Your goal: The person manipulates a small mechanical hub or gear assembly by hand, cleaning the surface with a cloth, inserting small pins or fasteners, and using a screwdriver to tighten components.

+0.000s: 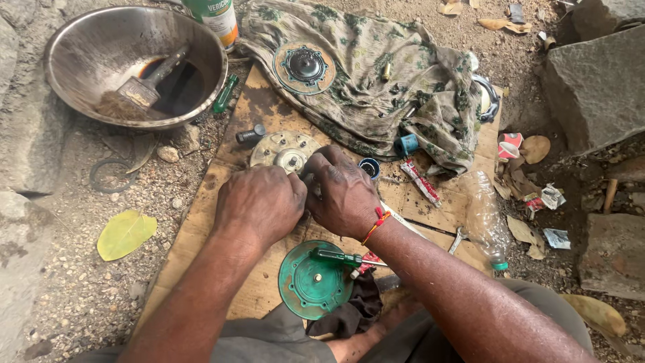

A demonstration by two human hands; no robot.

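Note:
My left hand (259, 202) and my right hand (341, 191) are closed together over a small part that my fingers hide, above a sheet of cardboard (222, 195). Just beyond my knuckles lies a round grey metal plate (282, 149) with holes and a shiny hub. A green round metal cover (310, 282) lies near my lap, with a green-handled screwdriver (342, 257) resting across it. A second round plate with a dark centre (304, 67) sits on a patterned cloth (376, 87).
A steel bowl (101, 40) with dark liquid and a brush (144, 87) stands at the far left. A green can (215, 17), a small black cylinder (250, 134), a blue cap (408, 143), a clear plastic bottle (485, 218), stone blocks (598, 81) and litter surround the cardboard.

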